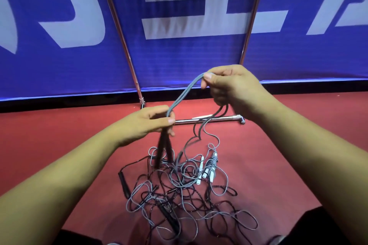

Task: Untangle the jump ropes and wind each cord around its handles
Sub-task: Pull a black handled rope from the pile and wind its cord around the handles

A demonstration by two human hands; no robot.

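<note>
Grey cord point(184, 93), doubled, runs between the left grip point(155, 123), closed around it with blurred dark handles point(163, 151) hanging below, and the right grip point(225, 85), pinching it high, likely to lift it free of the tangle point(179, 195) on the floor point(278, 165).

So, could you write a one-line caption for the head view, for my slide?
A doubled grey cord held between left hand and right hand above tangled jump ropes on the red floor.

Motion blur smears the dark handles point(162, 151) under the left hand point(147, 123).
</note>
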